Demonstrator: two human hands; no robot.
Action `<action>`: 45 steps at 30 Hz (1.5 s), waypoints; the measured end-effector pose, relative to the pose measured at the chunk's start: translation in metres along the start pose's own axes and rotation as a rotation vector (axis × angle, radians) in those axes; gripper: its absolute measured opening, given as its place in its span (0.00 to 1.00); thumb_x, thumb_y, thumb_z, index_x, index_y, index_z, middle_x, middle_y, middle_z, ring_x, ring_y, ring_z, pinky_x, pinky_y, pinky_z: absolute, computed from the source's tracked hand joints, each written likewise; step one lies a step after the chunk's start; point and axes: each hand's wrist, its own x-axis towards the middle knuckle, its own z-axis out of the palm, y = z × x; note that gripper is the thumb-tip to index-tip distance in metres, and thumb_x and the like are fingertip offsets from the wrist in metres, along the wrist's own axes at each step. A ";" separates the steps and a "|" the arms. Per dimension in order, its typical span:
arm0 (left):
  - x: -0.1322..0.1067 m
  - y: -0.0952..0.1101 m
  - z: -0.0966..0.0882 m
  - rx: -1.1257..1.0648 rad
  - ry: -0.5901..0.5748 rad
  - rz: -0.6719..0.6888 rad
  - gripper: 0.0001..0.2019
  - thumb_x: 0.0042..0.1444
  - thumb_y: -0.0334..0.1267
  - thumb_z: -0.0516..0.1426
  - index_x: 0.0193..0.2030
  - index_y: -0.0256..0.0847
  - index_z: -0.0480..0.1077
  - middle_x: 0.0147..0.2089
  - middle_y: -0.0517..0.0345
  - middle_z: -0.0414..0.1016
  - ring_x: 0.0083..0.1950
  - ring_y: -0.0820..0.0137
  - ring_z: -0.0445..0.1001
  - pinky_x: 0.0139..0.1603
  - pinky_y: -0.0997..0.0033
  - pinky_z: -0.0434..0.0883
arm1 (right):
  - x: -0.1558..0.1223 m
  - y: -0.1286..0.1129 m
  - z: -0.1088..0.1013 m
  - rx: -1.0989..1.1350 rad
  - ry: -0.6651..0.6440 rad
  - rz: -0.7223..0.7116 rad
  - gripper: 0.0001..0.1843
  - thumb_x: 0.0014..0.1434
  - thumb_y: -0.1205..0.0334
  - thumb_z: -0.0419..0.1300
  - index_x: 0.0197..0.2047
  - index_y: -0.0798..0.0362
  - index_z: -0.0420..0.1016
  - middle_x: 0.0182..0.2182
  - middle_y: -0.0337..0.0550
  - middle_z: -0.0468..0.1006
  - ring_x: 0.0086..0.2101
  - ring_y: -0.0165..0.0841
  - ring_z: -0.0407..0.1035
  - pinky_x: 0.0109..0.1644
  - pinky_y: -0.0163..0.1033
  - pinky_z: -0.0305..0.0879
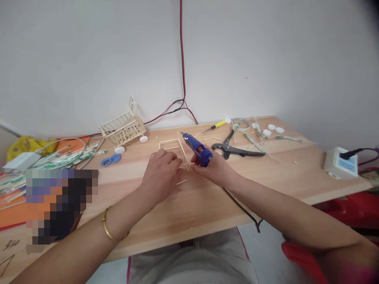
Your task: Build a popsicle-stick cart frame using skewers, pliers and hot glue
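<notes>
Clear plastic packets with green print (84, 156): they lie at 9 o'clock from the small rectangular frame of pale thin sticks (182, 150), if 12 is toward the grey-white wall (118, 55).
Slatted model of pale sticks (122, 128): it stands at 10 o'clock, near the wall.
Round blue plastic caps (115, 158): also at 9 o'clock, but nearer than the packets.
Left hand (162, 169): the fingers are bent and narrow at the frame; their tips are partly covered, so I cannot tell if they pinch a stick.
Frame: it rests on the pale wooden tabletop (166, 221), between the hands.
Gluing step: I judge that a joint is being glued or prepared.
Right hand (217, 169): it is closed around a blue glue gun (197, 149), nozzle toward 11 o'clock.
Next move: in my judgement, it calls for a steady frame and a nozzle away from the fingers.
Yellow-handled screwdriver (219, 124): at 2 o'clock.
Dark metal pliers (227, 149): at 3 o'clock, handles spread.
White socket box (340, 163): at 3 o'clock, farthest.
</notes>
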 end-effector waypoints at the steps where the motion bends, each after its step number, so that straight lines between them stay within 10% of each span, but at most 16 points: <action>1: 0.002 0.002 0.002 0.008 0.007 -0.004 0.06 0.56 0.37 0.56 0.36 0.39 0.74 0.37 0.50 0.74 0.41 0.60 0.65 0.40 0.58 0.62 | 0.001 -0.002 0.002 0.001 0.004 -0.002 0.11 0.46 0.62 0.61 0.34 0.51 0.67 0.28 0.36 0.74 0.27 0.30 0.69 0.33 0.36 0.66; 23: 0.003 0.002 0.013 -0.044 0.042 0.011 0.07 0.58 0.33 0.53 0.32 0.40 0.72 0.36 0.53 0.74 0.41 0.62 0.64 0.40 0.59 0.60 | 0.005 0.007 0.014 0.003 -0.023 -0.014 0.09 0.48 0.62 0.59 0.35 0.51 0.65 0.29 0.35 0.71 0.29 0.29 0.66 0.34 0.35 0.63; 45: 0.000 -0.003 0.011 -0.275 0.060 -0.016 0.05 0.58 0.31 0.52 0.33 0.39 0.69 0.37 0.55 0.74 0.44 0.64 0.66 0.49 0.58 0.59 | -0.046 0.006 -0.035 -0.088 -0.224 0.056 0.14 0.51 0.52 0.63 0.32 0.52 0.67 0.26 0.36 0.69 0.27 0.30 0.64 0.31 0.34 0.60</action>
